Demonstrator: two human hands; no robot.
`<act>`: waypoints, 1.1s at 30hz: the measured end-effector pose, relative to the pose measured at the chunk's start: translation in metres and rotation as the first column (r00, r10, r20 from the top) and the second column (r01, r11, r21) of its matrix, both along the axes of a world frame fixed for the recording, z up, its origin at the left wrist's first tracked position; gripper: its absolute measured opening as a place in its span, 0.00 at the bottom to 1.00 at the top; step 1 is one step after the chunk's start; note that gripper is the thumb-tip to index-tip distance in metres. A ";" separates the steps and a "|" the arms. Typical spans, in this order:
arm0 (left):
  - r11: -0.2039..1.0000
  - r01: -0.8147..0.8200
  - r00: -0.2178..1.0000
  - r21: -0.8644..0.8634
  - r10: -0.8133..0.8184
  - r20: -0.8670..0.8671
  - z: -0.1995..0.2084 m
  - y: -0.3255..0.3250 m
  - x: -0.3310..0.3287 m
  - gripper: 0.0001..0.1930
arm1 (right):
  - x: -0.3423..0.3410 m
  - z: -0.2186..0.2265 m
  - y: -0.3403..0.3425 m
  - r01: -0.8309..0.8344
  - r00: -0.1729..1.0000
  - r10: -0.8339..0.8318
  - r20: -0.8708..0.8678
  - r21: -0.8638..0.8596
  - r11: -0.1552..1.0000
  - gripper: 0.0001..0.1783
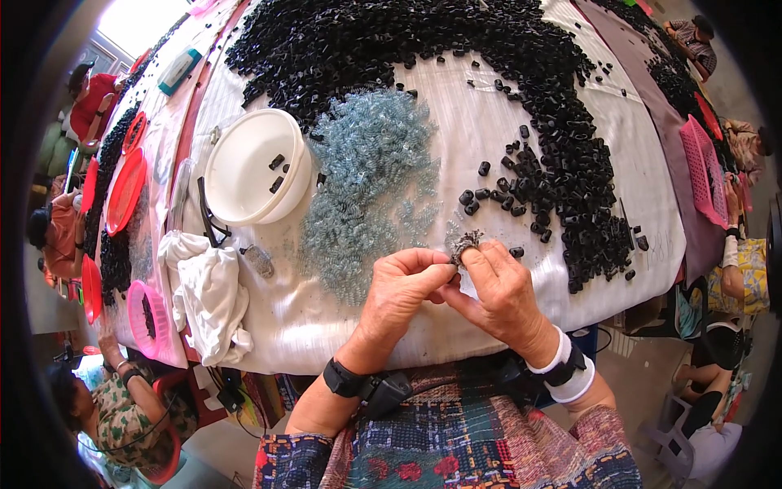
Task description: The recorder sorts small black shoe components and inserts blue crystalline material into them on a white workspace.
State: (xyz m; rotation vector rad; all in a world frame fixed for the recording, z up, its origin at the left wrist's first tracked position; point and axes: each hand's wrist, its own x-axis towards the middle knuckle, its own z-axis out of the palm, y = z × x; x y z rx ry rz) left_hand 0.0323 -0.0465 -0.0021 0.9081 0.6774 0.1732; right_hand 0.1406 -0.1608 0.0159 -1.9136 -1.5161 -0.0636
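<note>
My left hand (405, 285) is closed, its thumb and forefinger pinching a small dark piece (453, 263) that looks like black plastic. My right hand (505, 292) meets it at the fingertips, also closed; what its fingers grip is hidden. Just beyond the right fingers is a clump of tiny grey bits (470, 239); whether it lies on the cloth or touches the hand I cannot tell. A heap of small pale blue coils (366, 163), like springs, lies beyond my left hand. Short black plastic cylinders (521, 183) are scattered beyond my right hand.
A large mound of black pieces (423, 33) curves along the far side. Left stand a white bowl (236, 175) with several black parts and a crumpled white cloth (208, 297). Pink (703, 169) and red baskets (126, 191) line neighbouring tables, where other people sit.
</note>
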 end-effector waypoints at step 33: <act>0.989 0.140 0.990 -0.039 -0.139 0.029 0.007 0.001 -0.001 0.11 | 0.013 0.000 -0.010 -0.030 0.997 0.030 0.070 0.001 1.000 0.17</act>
